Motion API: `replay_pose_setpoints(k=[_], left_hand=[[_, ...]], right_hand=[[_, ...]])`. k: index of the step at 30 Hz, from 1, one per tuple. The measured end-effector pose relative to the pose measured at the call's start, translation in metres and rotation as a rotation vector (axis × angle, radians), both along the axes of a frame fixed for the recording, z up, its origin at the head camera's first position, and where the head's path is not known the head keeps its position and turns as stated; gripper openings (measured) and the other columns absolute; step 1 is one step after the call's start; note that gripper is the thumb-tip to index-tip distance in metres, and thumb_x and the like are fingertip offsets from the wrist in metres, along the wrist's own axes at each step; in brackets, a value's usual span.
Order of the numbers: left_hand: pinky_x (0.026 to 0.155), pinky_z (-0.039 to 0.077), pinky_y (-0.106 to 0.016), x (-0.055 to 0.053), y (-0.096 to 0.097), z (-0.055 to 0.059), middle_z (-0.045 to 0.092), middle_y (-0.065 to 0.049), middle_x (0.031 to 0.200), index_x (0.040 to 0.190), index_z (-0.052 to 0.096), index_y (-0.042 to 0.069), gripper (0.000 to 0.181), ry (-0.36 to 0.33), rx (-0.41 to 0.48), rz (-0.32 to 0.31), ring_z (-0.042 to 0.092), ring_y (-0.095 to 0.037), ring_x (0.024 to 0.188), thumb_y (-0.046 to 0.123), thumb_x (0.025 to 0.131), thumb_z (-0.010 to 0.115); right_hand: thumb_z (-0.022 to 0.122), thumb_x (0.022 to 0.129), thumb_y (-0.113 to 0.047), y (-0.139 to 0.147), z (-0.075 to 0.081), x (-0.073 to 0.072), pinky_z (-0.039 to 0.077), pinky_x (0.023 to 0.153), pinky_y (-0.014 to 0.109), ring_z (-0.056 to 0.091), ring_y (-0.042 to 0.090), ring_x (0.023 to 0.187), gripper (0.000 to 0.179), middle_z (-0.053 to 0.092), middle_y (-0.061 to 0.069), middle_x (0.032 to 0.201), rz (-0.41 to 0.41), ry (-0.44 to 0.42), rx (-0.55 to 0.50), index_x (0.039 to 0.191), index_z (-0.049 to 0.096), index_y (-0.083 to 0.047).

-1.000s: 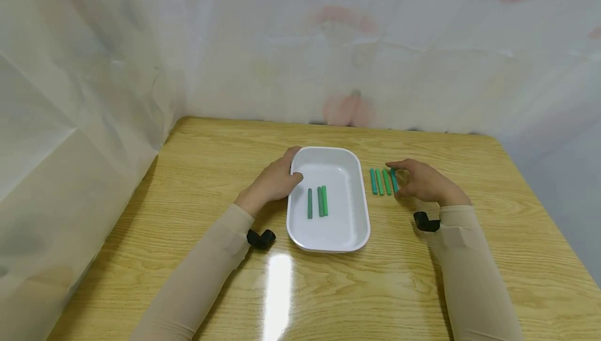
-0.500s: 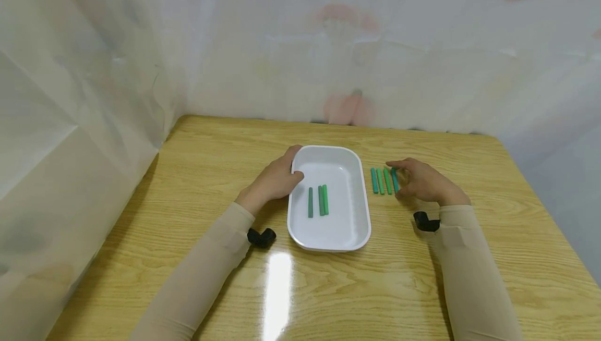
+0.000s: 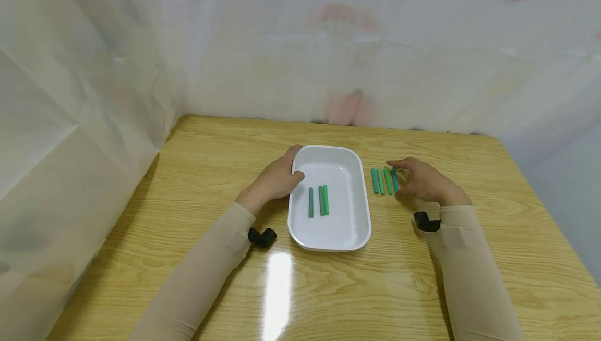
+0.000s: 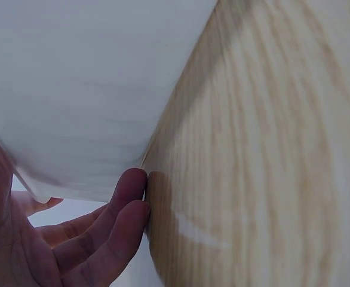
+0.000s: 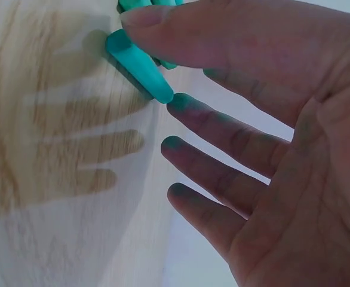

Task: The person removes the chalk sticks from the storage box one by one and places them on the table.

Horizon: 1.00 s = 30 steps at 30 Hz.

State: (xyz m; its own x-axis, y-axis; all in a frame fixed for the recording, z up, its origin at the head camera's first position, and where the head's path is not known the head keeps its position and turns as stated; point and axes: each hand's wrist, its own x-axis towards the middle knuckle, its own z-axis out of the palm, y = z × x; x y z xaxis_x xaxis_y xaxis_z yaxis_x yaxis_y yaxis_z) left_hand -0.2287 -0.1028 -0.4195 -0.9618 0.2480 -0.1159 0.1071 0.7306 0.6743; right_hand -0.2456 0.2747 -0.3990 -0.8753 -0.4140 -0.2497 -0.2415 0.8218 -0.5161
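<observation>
My left hand [image 3: 274,179] grips the left side of a white rectangular tray [image 3: 345,229], thumb over the rim; in the left wrist view its other fingers lie against the outside wall. Inside the tray lie a light green pastel stick [image 3: 326,200] and two darker green pastel sticks [image 3: 311,203]. To the right, my right hand [image 3: 424,181] spans a teal pastel stick [image 5: 138,66] lengthwise, its thumb at one end and a fingertip at the other. Green colour stains several right fingertips. Left of that stick are another teal stick [image 3: 374,181] and two green sticks [image 3: 387,181].
The wood-grain table [image 3: 328,299] carries the tray and sticks. A pale patterned sheet [image 3: 263,59] hangs behind the table and along its left side. Black curved pieces [image 3: 262,238] are fixed at both sleeve cuffs.
</observation>
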Motion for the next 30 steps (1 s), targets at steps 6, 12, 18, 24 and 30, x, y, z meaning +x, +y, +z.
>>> replay_pose_setpoints(k=[6,12,18,24,30], left_hand=[[0.098,0.056,-0.047,0.0,0.0,0.0,0.052,-0.012,0.154,0.165,0.021,0.026,0.072,0.005,0.003,-0.003,0.065,-0.028,0.116,0.026,0.1,0.052],[0.098,0.056,-0.046,0.0,0.0,0.0,0.051,-0.011,0.155,0.165,0.02,0.027,0.072,-0.001,0.0,-0.003,0.065,-0.027,0.117,0.027,0.1,0.052],[0.097,0.057,-0.046,0.0,0.0,-0.001,0.05,-0.011,0.156,0.165,0.019,0.026,0.073,-0.002,0.001,-0.007,0.065,-0.027,0.117,0.027,0.101,0.052],[0.097,0.057,-0.046,0.0,0.0,-0.002,0.05,-0.011,0.156,0.166,0.019,0.026,0.073,-0.001,0.004,-0.005,0.064,-0.027,0.117,0.027,0.101,0.053],[0.101,0.055,-0.047,-0.002,0.0,-0.003,0.051,-0.01,0.156,0.165,0.021,0.027,0.073,0.002,0.006,0.0,0.063,-0.027,0.118,0.027,0.1,0.053]], right_hand=[[0.081,0.085,-0.013,-0.001,0.002,0.0,0.035,0.11,0.071,0.032,0.054,0.146,0.085,0.032,0.03,0.162,0.001,0.021,0.011,0.159,0.04,-0.008],[0.081,0.084,-0.011,-0.002,0.002,0.0,0.037,0.11,0.07,0.035,0.053,0.144,0.083,0.036,0.029,0.16,0.011,0.049,0.021,0.158,0.042,-0.008],[0.08,0.085,-0.012,-0.005,0.007,0.002,0.038,0.11,0.07,0.036,0.053,0.144,0.083,0.035,0.028,0.16,0.016,0.045,0.005,0.159,0.041,-0.008],[0.079,0.086,-0.011,-0.007,0.012,0.006,0.042,0.106,0.068,0.039,0.05,0.143,0.083,0.038,0.025,0.159,0.032,0.059,-0.005,0.159,0.04,-0.008],[0.077,0.088,-0.01,-0.011,0.017,0.01,0.045,0.104,0.065,0.042,0.048,0.143,0.081,0.04,0.023,0.159,0.046,0.076,0.004,0.16,0.039,-0.008]])
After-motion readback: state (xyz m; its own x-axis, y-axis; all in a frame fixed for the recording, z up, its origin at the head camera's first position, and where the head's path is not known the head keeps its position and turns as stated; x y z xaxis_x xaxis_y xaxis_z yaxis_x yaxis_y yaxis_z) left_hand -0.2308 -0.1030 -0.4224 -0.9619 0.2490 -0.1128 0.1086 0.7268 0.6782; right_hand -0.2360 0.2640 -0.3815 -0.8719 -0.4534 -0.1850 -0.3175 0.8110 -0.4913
